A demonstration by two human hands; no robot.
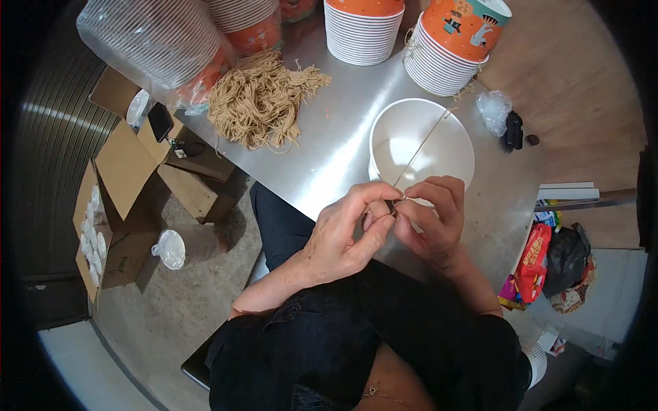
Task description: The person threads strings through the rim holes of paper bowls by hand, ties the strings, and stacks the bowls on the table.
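Observation:
Close to my body, both hands meet over the near rim of a white paper bucket. My left hand pinches a thin tan cord between thumb and forefinger. Fingertips of my right hand are closed on the same cord, right beside the left ones. From there the cord runs up across the bucket's mouth to a small knotted end near the far rim. The fingers hide the cord's lower part. A loose heap of similar tan cords lies on the metal table, left of the bucket.
Nested orange-and-white buckets stand at the table's back, with another stack farther right. Plastic-wrapped buckets fill the back left. Crumpled clear plastic lies beside a black object. An open carton stands on the floor at left.

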